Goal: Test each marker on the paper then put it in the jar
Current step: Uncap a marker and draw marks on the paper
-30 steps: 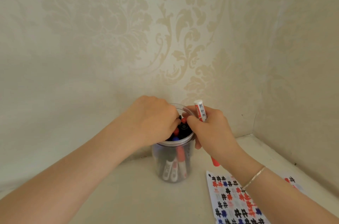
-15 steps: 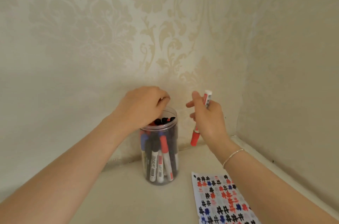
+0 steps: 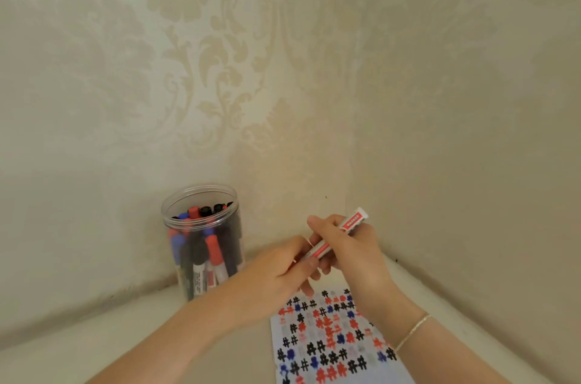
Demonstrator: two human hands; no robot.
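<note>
Soft, even, warm light fills the corner, moderately bright, with no glare. Faint shadows gather along the base of the wall (image 3: 94, 298) and behind the jar (image 3: 201, 239). The wide lens bends the edges outward. The marks on the paper (image 3: 330, 339) look slightly smeared, and fine detail is soft throughout.

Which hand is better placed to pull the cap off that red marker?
Left hand: it pinches the red marker at its lower cap end, while the right hand grips the barrel above the paper.
</note>
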